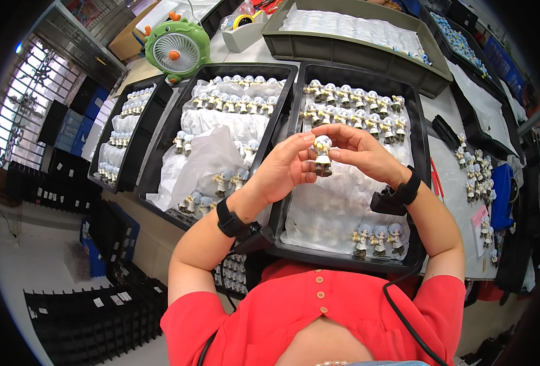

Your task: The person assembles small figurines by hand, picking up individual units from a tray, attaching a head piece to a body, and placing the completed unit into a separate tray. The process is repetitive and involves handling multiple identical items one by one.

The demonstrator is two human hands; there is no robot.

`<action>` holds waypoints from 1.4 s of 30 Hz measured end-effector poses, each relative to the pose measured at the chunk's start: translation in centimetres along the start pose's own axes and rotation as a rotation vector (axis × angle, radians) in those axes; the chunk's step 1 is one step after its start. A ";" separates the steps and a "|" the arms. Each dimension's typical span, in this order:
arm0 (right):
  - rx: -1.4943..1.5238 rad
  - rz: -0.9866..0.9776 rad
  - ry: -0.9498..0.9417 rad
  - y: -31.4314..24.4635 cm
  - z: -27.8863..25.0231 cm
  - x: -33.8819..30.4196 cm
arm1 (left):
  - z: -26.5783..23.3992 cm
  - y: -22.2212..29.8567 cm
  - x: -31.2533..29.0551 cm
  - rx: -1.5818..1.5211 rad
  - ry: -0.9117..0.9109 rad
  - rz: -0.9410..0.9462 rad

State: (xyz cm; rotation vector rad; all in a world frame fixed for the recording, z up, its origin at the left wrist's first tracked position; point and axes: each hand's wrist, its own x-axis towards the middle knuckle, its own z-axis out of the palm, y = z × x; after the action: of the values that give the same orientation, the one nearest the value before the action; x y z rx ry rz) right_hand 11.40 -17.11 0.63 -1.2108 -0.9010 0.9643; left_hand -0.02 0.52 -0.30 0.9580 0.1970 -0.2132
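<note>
Between my two hands a small figurine is held upright, with pale blue-white hair, a white and yellow outfit and dark feet. My left hand closes on it from the left, fingertips at its head and side. From the right, my right hand pinches it, thumb at its side and fingers curled over the top. Below them lies a black tray lined with white tissue. Rows of matching figurines stand at its far end, and a few more figurines lie at its near right corner.
Left of it, another black tray holds figurines and loose tissue, with a narrower tray beyond. A green fan and an olive bin stand at the back. Loose figurines and a blue box are at right.
</note>
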 end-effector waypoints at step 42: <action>0.018 -0.050 0.163 -0.4 -0.3 -0.6 | 0.2 0.2 -0.5 0.065 -0.272 -0.036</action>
State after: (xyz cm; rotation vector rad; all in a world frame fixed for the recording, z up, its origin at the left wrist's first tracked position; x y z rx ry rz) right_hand 11.52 -17.81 0.90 -1.2276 -0.7880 0.8194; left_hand -0.40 0.48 0.11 0.9793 -0.0430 -0.3821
